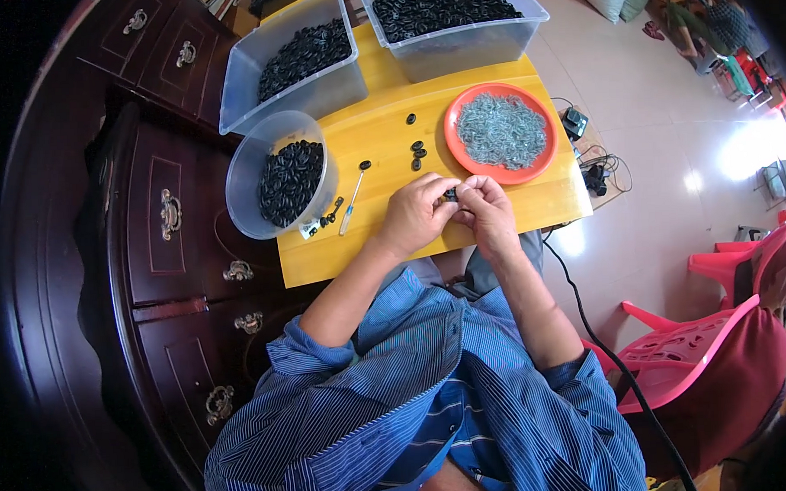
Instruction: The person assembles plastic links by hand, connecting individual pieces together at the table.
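Close together over the front of the yellow table, my left hand [416, 212] and my right hand [487, 209] pinch a small black oval piece [450, 194] between their fingertips. Most of that piece is covered by the fingers. Just beyond my hands lie a few loose black oval pieces [418, 146] in a rough line. To the right of them, an orange-red plate [453, 146] holds a heap of small clear or silvery parts [503, 129]. Left of my left hand rests a thin screwdriver [351, 208] with a clear handle, its tip by another black piece [365, 165].
A round clear tub [238, 186] of black pieces stands at the table's left. Two rectangular clear bins [232, 113] of black pieces sit at the back. Dark wooden drawers [162, 210] flank the left. Pink chairs [683, 357] and a black cable [586, 321] are at right.
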Demonstrator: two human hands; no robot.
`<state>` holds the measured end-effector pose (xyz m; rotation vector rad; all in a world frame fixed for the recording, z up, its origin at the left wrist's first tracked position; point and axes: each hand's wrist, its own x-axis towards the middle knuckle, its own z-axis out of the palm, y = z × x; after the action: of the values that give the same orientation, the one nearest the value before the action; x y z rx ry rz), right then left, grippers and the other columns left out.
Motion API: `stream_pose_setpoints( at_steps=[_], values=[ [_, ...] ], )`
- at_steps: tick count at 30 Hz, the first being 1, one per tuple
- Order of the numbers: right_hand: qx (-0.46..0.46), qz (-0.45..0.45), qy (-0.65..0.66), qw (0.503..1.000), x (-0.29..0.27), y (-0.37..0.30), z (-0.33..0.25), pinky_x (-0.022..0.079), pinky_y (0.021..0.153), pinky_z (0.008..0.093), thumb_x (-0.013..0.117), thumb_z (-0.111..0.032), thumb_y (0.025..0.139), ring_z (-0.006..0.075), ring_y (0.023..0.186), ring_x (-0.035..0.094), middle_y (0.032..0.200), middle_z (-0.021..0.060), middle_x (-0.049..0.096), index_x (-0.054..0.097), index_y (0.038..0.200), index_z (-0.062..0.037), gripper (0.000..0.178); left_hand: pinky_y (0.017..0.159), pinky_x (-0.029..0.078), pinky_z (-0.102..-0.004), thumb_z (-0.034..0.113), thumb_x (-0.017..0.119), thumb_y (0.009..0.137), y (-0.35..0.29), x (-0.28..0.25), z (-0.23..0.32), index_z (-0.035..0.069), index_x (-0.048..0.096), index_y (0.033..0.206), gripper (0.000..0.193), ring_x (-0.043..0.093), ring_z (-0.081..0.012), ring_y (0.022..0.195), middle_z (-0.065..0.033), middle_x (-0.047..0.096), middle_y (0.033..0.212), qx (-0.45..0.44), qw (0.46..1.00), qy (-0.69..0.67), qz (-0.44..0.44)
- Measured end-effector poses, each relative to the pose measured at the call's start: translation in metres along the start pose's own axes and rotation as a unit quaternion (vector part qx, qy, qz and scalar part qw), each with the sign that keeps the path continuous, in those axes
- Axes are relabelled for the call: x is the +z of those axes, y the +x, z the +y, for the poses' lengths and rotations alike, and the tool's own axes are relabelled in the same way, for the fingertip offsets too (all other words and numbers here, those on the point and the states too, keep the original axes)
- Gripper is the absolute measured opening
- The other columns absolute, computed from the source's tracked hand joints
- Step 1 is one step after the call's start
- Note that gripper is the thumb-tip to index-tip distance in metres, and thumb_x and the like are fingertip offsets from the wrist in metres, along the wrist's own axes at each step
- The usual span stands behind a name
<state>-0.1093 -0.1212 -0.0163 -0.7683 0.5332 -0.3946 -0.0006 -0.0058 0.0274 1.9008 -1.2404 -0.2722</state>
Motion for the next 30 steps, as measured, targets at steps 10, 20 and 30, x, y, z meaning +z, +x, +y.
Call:
stream_pose_setpoints(
  at_steps=[10,20,30],
  values=[
    [-0.036,-0.005,-0.003,0.999,0.000,0.004,0.002,0.046,0.062,0.0195,0.067,-0.009,0.097,0.0036,0.069,0.056,0.085,-0.0038,0.061,0.057,0.101,-0.0096,0.011,0.059,0.051,-0.0297,0.001,0.077,0.079,0.004,0.001,0.003,0.000,0.069,0.109,0.031,0.063,-0.0141,0.062,-0.0093,0.065,0.085,-0.018,0.999,-0.043,0.017],
    [-0.040,0.006,0.000,0.999,0.004,0.004,0.000,0.045,0.061,0.0199,0.067,-0.009,0.096,0.0044,0.069,0.056,0.085,-0.0033,0.061,0.057,0.100,-0.0084,0.011,0.070,0.055,-0.0407,0.008,0.072,0.080,0.009,-0.004,0.000,0.004,0.069,0.103,0.024,0.068,-0.0328,0.079,-0.0142,0.069,0.091,-0.010,1.000,0.001,-0.008],
    [-0.043,0.015,-0.023,0.999,0.003,0.004,0.003,0.047,0.063,0.0198,0.067,-0.008,0.096,0.0044,0.071,0.059,0.083,-0.0038,0.061,0.057,0.099,-0.0087,0.010,0.070,0.054,-0.0436,0.011,0.071,0.082,0.011,-0.006,-0.008,0.005,0.068,0.098,0.017,0.066,-0.0343,0.079,-0.0133,0.066,0.084,0.068,0.997,0.046,-0.005]
  ],
)
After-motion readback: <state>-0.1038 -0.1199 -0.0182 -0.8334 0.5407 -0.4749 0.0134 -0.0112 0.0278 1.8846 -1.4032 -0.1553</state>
